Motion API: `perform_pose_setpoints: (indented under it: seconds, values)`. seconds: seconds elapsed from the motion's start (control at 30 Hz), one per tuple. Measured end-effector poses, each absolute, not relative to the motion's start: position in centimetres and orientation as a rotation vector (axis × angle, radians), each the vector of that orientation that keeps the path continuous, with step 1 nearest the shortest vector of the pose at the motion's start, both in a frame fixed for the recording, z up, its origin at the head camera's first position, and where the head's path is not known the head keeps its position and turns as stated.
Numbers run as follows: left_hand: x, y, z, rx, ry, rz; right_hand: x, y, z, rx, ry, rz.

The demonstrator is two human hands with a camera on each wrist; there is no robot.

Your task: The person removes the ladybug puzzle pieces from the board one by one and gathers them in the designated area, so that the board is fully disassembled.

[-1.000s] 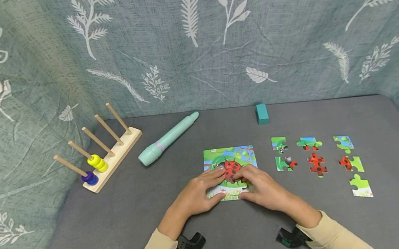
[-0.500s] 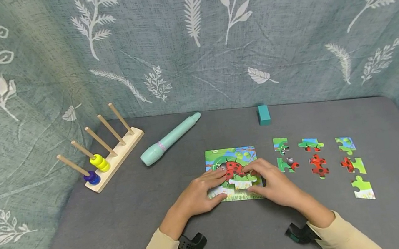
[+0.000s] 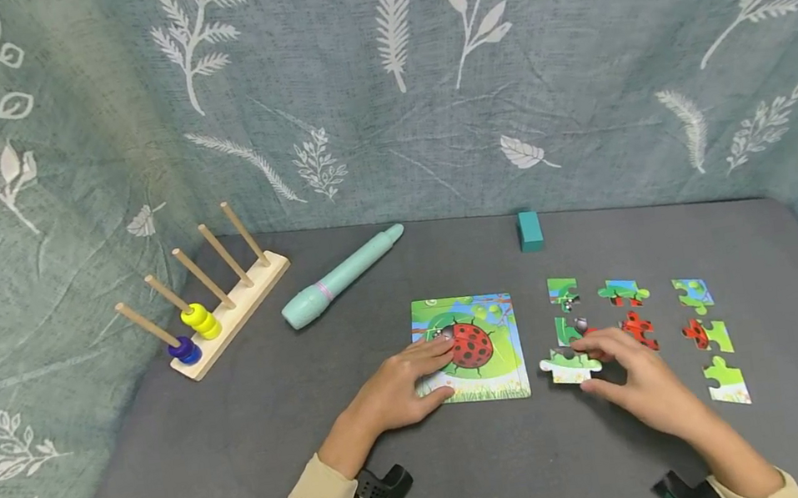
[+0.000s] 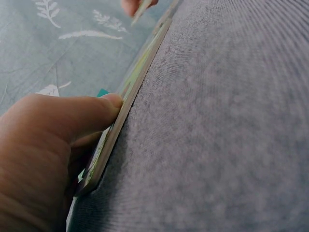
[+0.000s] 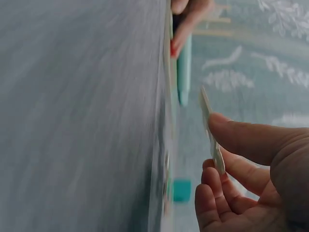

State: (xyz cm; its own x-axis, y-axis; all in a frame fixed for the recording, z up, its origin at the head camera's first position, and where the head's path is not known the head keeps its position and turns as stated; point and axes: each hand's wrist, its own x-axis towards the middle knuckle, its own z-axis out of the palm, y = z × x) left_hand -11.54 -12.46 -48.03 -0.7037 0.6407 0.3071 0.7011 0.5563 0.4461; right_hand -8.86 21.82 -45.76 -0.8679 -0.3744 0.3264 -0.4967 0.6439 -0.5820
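A square ladybug puzzle board (image 3: 501,366) lies flat on the grey table. My left hand (image 3: 396,390) rests on its left side, fingers extended over the picture. In the left wrist view, the thumb (image 4: 104,111) touches the board's edge. To the right of the board, my right hand (image 3: 647,380) pinches a green and white jigsaw piece (image 3: 568,367) above the table. The right wrist view shows this piece (image 5: 212,140) edge-on between thumb and fingers. Behind the hand lie several loose pieces, including a red one (image 3: 637,330), partly covered, and a ladybug's-head piece (image 3: 568,331).
Other loose pieces, such as a green and white corner (image 3: 727,382), lie at right. A wooden peg stand (image 3: 243,305) with yellow and blue beads stands at left. A mint toy microphone (image 3: 345,274) and a teal block (image 3: 530,232) lie near the back curtain (image 3: 354,137).
My right hand has lifted the green and white piece off the board and carried it right, toward the loose pieces. My left hand has stayed on the board.
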Motion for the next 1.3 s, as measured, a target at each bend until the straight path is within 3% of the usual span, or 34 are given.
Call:
perform_pose_setpoints:
  seconds: [0.5, 1.3]
  values:
    - [-11.6, -12.4, -48.1, -1.166, -2.659, -0.833, -6.0, 29.5, -46.2, 0.562, -2.687, 0.984]
    - [-11.6, -12.3, -47.8, -1.156, -2.685, -0.842, -6.4, 30.1, -47.0, 0.552, -2.735, 0.811]
